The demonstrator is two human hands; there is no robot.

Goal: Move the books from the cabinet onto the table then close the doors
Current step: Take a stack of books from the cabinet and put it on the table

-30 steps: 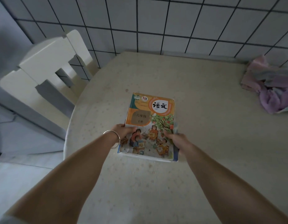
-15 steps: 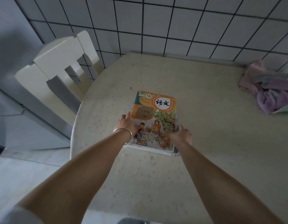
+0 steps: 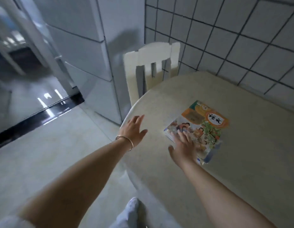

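Colourful books (image 3: 199,127) stacked on table (image 3: 241,162), right hand (image 3: 184,145) flat on them

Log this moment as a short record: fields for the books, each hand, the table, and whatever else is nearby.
books: stack with an orange illustrated textbook cover on top, lying flat on the table
table: pale speckled round-edged table, set against a white tiled wall
left hand: left hand, silver bangle on the wrist, fingers spread, over the table edge, holding nothing
right hand: right hand, fingers straight over the near corner of the stack
chair: cream wooden chair at the table's far-left side
cabinet: not identifiable in view
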